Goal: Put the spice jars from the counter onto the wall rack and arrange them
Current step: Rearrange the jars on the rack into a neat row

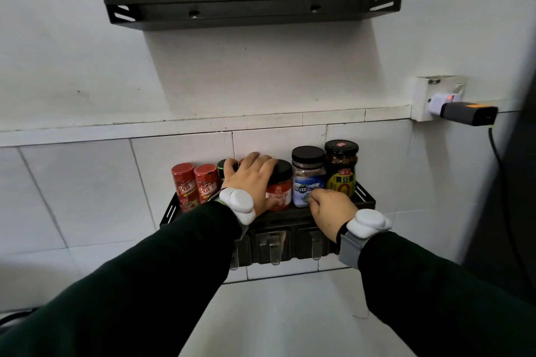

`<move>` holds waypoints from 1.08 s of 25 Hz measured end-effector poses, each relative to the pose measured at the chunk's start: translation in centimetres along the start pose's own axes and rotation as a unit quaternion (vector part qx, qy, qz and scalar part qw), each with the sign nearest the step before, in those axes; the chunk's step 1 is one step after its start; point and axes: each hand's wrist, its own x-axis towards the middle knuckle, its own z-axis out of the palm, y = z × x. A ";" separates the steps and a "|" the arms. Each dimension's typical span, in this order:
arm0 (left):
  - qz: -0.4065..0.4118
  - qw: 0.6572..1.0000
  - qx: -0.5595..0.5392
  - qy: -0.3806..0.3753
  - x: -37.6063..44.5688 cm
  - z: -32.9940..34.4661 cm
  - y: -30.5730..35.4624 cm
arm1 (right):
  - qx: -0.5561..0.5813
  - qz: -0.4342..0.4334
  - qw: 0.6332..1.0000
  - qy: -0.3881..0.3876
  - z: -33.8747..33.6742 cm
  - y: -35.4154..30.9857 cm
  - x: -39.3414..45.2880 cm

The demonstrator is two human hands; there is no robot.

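Note:
A black lower wall rack (366, 200) holds a row of jars. From the left stand two red shaker bottles (183, 182) (206, 181), a black-capped jar (222, 168) mostly hidden, an orange-labelled jar with a black lid (282, 186), a blue-labelled jar (308, 175) and a dark sauce jar with a yellow label (341, 166). My left hand (252, 175) wraps the orange-labelled jar from its left side, fingers over the lid. My right hand (330, 210) is curled at the base of the blue-labelled jar, at the rack's front rim; whether it grips the jar is unclear.
An empty black upper rack (252, 6) hangs higher on the white wall. A wall socket (435, 98) with a plugged-in adapter and cable is at the right. Hooks (272, 249) hang under the lower rack. White counter lies below.

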 end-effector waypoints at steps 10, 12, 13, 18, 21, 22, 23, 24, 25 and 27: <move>-0.065 0.997 -0.035 -0.036 -10.2 -2.2 -7.0 | -0.103 -0.105 0.983 -0.111 -0.3 -6.4 -2.9; -0.095 0.990 -0.059 -0.087 -11.6 -3.1 -8.1 | -0.119 -0.107 0.980 -0.119 -0.1 -7.7 -3.5; -0.104 0.987 -0.065 -0.108 -12.1 -3.4 -8.3 | -0.125 -0.103 0.979 -0.124 0.1 -8.0 -3.6; -0.090 0.981 -0.059 -0.162 -13.1 -3.8 -8.4 | -0.121 -0.076 0.977 -0.158 0.0 -8.3 -3.7; -0.096 0.979 -0.067 -0.169 -12.7 -4.0 -8.4 | -0.141 -0.069 0.971 -0.179 -0.2 -8.6 -3.5; -0.094 0.979 -0.066 -0.167 -12.4 -4.0 -8.6 | -0.150 -0.069 0.970 -0.178 -0.2 -8.7 -3.3; -0.089 0.981 -0.057 -0.160 -12.1 -4.0 -8.8 | -0.155 -0.070 0.970 -0.173 -0.3 -8.8 -3.1; -0.082 0.985 -0.043 -0.146 -11.6 -4.1 -9.0 | -0.156 -0.069 0.971 -0.165 -0.4 -8.8 -2.8; -0.076 0.989 -0.031 -0.125 -11.1 -4.2 -9.2 | -0.152 -0.069 0.973 -0.156 -0.7 -8.9 -2.6; -0.071 0.995 -0.023 -0.072 -9.6 -4.1 -9.4 | -0.143 -0.084 0.979 -0.116 -1.2 -8.8 -1.9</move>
